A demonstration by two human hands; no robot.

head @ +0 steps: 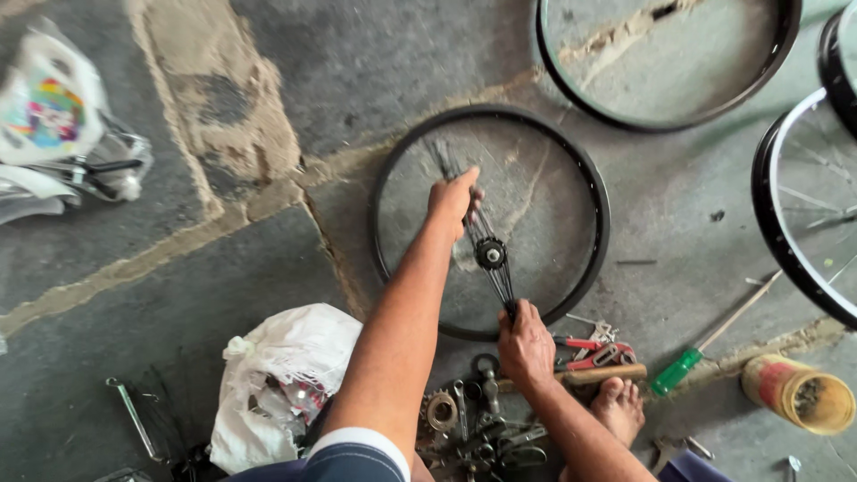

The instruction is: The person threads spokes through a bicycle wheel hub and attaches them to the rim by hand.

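A black bicycle rim lies flat on the cracked concrete floor. Over its middle sits a black wheel hub with bundles of thin spokes fanning out both ways. My left hand grips the far bundle of spokes above the hub. My right hand is closed on the near bundle at the rim's near edge. Both forearms reach in from the bottom of the view.
A second bare rim and a spoked wheel lie at the top right. Pliers, a green-handled screwdriver, a small tub, a pile of metal parts, a white sack and my bare foot crowd the near floor.
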